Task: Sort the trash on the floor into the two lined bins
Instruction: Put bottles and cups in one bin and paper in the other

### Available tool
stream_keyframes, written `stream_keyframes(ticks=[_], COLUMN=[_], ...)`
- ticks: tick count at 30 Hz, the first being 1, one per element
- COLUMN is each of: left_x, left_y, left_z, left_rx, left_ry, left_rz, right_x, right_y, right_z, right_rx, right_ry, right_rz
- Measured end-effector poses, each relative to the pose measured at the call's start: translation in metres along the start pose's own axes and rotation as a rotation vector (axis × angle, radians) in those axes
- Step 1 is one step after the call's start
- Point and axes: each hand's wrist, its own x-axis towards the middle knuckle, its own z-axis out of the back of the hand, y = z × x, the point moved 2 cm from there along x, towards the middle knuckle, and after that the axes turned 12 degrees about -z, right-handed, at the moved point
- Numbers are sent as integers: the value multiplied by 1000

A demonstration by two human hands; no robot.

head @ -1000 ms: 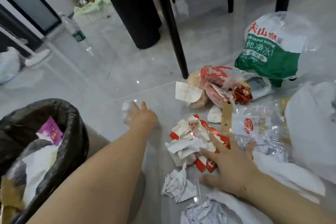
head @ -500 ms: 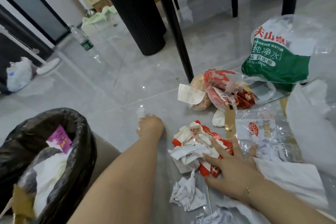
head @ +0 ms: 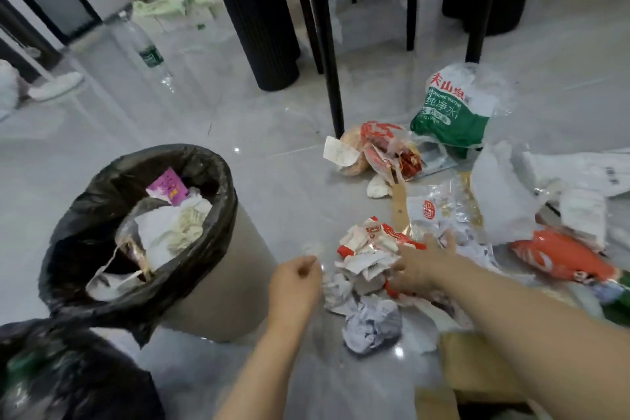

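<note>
Glossy grey tiled floor (head: 272,133), trash pile (head: 371,259) beside black-lined bin (head: 218,283).

Just one view here — a wide-angle head cam looking forward and down at the floor (head: 279,133). Pretty close in, with both forearms reaching out from the bottom edge.

Lit evenly and softly from overhead, with small white glints on the glossy floor (head: 272,133). Faint shadows only. Softened overall by motion blur, worst at the left hand (head: 295,286). Bowed by wide-angle distortion toward the edges.
</note>
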Motion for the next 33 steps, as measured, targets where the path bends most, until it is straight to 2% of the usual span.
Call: stream_keyframes(ticks=[2, 5, 6, 9, 12, 19, 22, 24, 26, 27, 28, 30, 33], left_x=[-18, -46, -55, -81, -103, -118, -104, -99, -98, -98, -100, -103, -108], left_y=[-6, -13, -17, -28, -37, -19, -16, -17, -21, -22, -24, -26, -25], left_z=[19, 47, 54, 64, 74, 102, 111, 115, 120, 122, 125, 128, 132], left_rx=[-71, -142, -170, -264, -385, -657, -795, -837, -861, -873, -888, -907, -892], left_ry=[-40, -112, -118, -113, -141, -194, -179, -203, -231, -240, -247, -259, -266], left_rz=[7, -17, -26, -23, -24, 4, 52, 42, 23, 17, 15, 10, 8], right_x=[-19, -47, -57, -90, -94, -84, -98, -119, -144, -154, -163, -170, -168], right_y=[-3, 2, 6, 35, 64, 67, 58, 49, 44, 46, 50, 66, 99], right_z=[12, 27, 27, 11, -23, -30, -11, 5, 13, 13, 11, 2, -25], right_rx=[117, 280, 288, 118, -48, 60, 212, 443, 689, 726, 659, 367, 57], right_ry=[-66, -311, -346, -201, -88, -207, -287, -330, -294, -279, -294, -306, -177], right_rz=[23, 50, 71, 124, 40, -59, -37, 3, 48, 66, 74, 78, 62])
